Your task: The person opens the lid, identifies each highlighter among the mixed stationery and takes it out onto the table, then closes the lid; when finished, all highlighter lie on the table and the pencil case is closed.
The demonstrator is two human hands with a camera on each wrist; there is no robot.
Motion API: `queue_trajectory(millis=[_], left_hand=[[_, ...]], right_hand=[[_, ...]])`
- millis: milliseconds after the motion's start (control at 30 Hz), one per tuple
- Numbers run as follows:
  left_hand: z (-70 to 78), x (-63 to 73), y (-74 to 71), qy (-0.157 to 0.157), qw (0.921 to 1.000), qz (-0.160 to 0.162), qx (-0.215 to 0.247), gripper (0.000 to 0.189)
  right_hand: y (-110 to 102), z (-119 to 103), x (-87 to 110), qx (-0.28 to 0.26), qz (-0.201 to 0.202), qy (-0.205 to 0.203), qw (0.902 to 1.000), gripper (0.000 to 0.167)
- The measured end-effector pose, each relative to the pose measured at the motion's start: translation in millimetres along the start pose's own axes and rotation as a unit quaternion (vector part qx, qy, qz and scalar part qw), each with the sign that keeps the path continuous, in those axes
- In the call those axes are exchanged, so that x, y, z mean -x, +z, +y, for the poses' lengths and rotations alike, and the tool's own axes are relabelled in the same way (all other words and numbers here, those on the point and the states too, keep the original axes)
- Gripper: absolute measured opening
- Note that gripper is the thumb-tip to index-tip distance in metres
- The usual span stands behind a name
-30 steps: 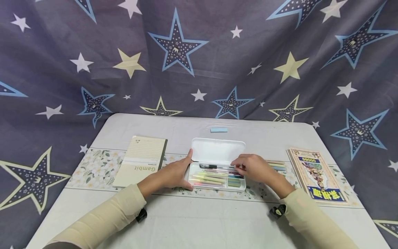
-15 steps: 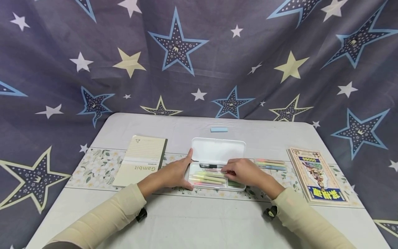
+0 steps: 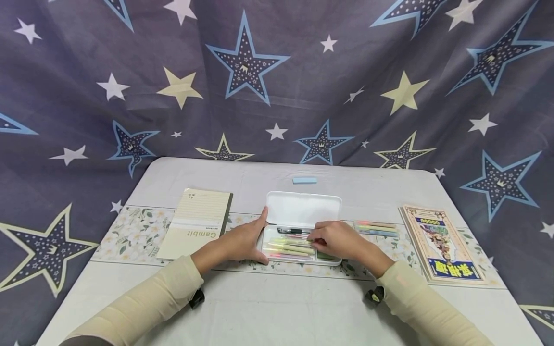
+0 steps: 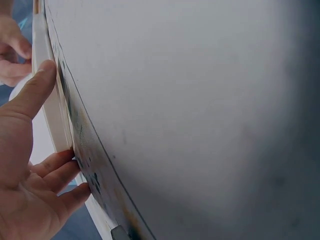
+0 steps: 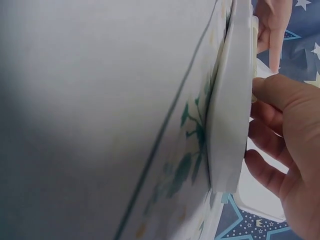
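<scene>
A white pencil case (image 3: 304, 209) lies with its lid raised in the middle of the table. Inside are a black-capped pen (image 3: 285, 231) along the back and several pale yellow and pink pens (image 3: 291, 250). My left hand (image 3: 242, 241) holds the left end of the case, thumb along the front wall (image 4: 57, 120) and fingers at the end. My right hand (image 3: 339, 239) reaches over the right half, thumb and forefinger pinching what looks like a pale yellow pen; its tip (image 5: 254, 98) shows in the right wrist view. That hand partly hides a green block (image 3: 324, 256) in the right compartment.
Left of the case lies a cream notebook (image 3: 195, 223). Several coloured pens (image 3: 378, 229) lie to the right, then a stack of illustrated booklets (image 3: 443, 245). A light blue bar (image 3: 305, 181) sits behind the lid. A starry curtain (image 3: 277, 86) hangs behind the table.
My right hand has moved left and slightly forward from the case's right edge onto the pens inside, uncovering the pens on the table. My left hand has stayed in place.
</scene>
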State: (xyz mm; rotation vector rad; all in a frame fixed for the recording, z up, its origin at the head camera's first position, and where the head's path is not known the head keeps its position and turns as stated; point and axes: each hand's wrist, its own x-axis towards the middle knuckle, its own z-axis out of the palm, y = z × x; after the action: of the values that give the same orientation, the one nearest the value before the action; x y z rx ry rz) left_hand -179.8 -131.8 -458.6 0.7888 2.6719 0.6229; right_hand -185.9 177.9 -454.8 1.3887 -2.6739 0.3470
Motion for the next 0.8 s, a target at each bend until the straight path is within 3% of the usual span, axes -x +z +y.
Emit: queue_trajectory(millis=[367, 800], left_hand=[[-1.4, -0.4, 0.8, -0.001, 1.0, 0.0, 0.003, 0.147], [-0.1, -0.3, 0.1, -0.003, 0.9999, -0.004, 0.009, 0.146]], right_hand=[[-6.1, 8.1, 10.1, -0.003, 0.036, 0.001, 0.9993, 0.011], [-19.5, 26.0, 31.0, 0.002, 0.07, 0.042, 0.9967, 0.011]])
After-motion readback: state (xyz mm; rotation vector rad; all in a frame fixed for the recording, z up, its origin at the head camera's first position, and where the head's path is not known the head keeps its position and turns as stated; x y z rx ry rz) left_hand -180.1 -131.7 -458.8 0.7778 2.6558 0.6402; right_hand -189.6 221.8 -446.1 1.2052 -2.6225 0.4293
